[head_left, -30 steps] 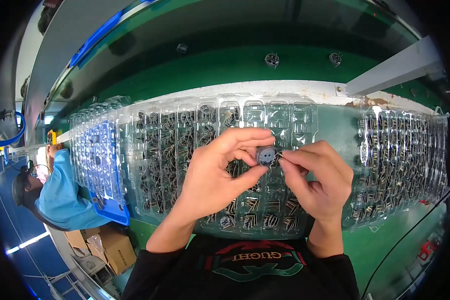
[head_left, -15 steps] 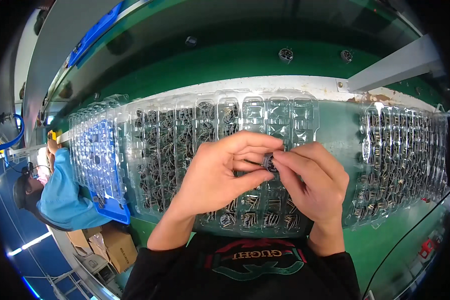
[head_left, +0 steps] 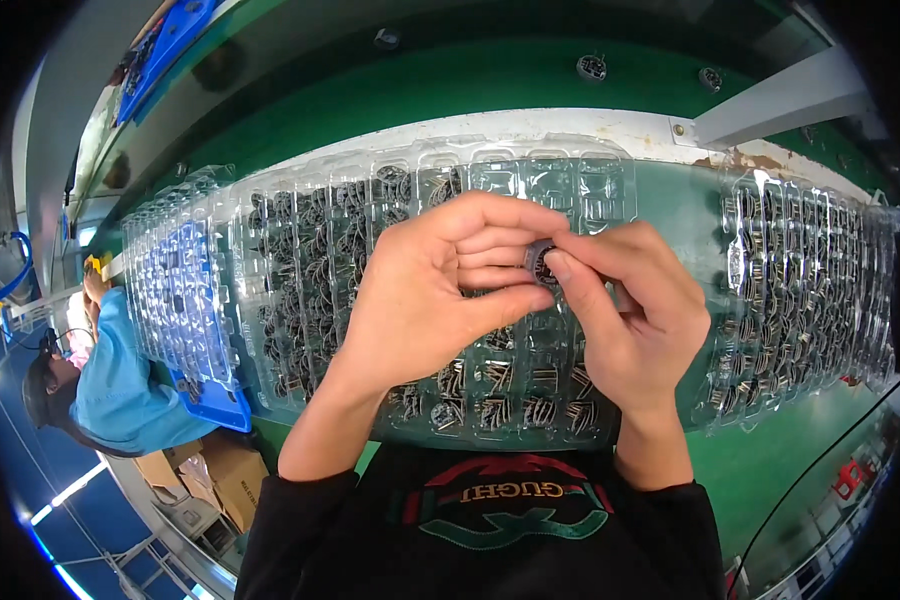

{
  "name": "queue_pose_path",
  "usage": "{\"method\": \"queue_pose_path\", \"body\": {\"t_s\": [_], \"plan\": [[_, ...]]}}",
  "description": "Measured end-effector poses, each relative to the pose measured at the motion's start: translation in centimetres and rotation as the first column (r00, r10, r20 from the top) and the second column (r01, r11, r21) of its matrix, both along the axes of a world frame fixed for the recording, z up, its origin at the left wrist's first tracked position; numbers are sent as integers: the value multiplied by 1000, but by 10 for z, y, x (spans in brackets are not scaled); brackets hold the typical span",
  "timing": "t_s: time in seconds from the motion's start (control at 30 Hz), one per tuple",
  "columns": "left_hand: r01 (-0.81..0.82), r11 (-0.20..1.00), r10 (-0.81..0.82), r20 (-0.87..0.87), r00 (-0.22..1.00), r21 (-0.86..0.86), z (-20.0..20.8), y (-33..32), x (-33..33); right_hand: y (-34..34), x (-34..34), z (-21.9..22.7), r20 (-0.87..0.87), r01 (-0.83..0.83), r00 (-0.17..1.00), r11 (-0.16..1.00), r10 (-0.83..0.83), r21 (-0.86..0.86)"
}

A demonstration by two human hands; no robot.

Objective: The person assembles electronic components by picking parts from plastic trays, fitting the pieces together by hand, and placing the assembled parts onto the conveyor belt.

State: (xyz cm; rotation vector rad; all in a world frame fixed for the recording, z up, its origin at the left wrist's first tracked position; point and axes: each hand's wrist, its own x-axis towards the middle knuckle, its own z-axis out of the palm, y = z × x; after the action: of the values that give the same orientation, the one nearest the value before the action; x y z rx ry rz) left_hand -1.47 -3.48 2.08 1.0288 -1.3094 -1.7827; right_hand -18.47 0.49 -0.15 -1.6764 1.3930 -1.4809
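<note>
1. The left hand (head_left: 425, 300) and right hand (head_left: 635, 310) pinch a small round dark metal part (head_left: 540, 262) between their fingers (head_left: 515, 300).
2. Beneath the fingers lies a clear plastic compartment tray (head_left: 310, 290) of small metal parts.
3. Right of the fingers, a second clear tray (head_left: 810, 290) rests on the green counter (head_left: 790, 450).

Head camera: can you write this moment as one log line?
left hand: pinching small round part | right hand: pinching same part | below: clear blister tray, many parts | surface: green bench

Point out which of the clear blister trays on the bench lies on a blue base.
The left tray, beside the co-worker in blue. It alone shows a blue base beneath. The middle tray under both hands and the right tray lie directly on the green bench.
</note>
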Motion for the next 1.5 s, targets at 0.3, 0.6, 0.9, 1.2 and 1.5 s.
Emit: {"method": "queue_pose_path", "body": {"t_s": [0.3,0.6,0.9,1.2,1.5], "plan": [[4,996,3,-72,997,89,-11,-7,10,-1,-9,-3,101,-150,985,979,137,136],[-7,975,22,-65,998,222,5,-5,6,-6,0,-12,-126,-68,991,985,49,-156],[30,975,-40,42,998,222,6,-22,0,-14,-16,-11,-67,-204,977,978,201,-47],[73,809,256,461,850,-583,-31,-133,14,8,-2,-2,-557,-445,668,865,494,233],[265,789,296,720,627,-554,-71,-175,25,20,16,-10,-671,-394,625,903,399,171]]}}
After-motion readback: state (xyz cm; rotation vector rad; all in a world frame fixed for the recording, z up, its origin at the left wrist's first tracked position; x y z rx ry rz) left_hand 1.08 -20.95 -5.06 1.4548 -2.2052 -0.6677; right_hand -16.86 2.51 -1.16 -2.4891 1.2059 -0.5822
